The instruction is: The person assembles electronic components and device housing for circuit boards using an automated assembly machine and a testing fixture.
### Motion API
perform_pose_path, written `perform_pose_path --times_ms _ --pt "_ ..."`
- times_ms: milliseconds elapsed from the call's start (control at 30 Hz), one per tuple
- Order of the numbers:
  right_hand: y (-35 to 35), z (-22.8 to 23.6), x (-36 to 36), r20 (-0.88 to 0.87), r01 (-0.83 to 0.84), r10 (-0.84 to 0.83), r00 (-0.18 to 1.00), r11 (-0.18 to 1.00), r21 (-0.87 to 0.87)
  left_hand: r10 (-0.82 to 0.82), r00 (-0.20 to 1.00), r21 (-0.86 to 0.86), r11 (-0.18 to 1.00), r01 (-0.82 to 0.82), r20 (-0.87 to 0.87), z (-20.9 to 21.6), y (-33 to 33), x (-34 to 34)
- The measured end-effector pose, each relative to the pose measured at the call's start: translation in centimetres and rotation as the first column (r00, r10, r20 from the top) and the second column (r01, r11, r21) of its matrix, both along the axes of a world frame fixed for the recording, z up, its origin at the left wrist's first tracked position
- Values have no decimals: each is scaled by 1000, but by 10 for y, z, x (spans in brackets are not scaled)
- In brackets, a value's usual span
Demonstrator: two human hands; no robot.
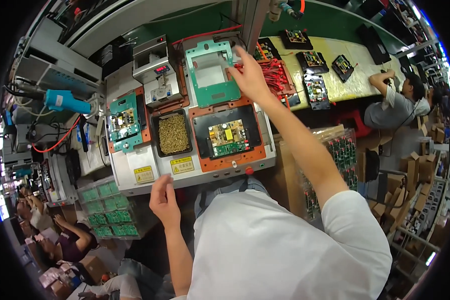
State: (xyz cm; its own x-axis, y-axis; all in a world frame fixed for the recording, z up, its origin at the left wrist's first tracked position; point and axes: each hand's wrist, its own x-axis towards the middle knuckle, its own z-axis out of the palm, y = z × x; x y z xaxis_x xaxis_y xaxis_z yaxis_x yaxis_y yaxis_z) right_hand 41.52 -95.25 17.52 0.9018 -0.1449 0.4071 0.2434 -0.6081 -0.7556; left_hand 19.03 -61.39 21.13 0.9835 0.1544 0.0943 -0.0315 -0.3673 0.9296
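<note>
My right hand (250,77) reaches to the right edge of a green frame plate (216,95) that stands raised behind an orange-red fixture (227,162). Its thumb and fingers are apart at that edge; I cannot tell if they touch it. In the fixture's black tray lies a circuit board (228,137) with a yellow transformer and a green front part. My left hand (165,201) hovers by the machine's front edge, fingers loosely bent, thumb apart, with nothing in it. Left of the fixture is a black bin of small brass-coloured screws (173,135).
A second fixture with a green plate and board (125,124) sits at the left, near a blue electric screwdriver (61,100). Red wires (272,77) lie bundled behind my right arm. Boards in black cases (316,91) rest on the yellowish bench. Other people work at both sides.
</note>
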Motion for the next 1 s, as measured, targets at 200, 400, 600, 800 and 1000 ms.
perform_pose_path --times_ms 200,400,600,800,1000 --pt "40 -20 -63 -200 -422 386 901 669 -612 -1 989 -186 982 -27 -148 -1 -6 -6" --pt "43 30 -74 15 -349 445 896 722 -598 -92 942 -301 954 -10 -323 4 -18 9" --pt "73 68 -137 112 -222 263 958 931 -291 -378 869 -863 495 -103 -321 5 -44 1" --pt "-57 6 -79 -303 359 -271 914 888 289 -268 960 -810 579 97 -76 3 -37 -8" --pt "-76 -37 -43 -335 410 -468 817 882 -233 -177 977 -773 634 19 -122 5 -39 -12"
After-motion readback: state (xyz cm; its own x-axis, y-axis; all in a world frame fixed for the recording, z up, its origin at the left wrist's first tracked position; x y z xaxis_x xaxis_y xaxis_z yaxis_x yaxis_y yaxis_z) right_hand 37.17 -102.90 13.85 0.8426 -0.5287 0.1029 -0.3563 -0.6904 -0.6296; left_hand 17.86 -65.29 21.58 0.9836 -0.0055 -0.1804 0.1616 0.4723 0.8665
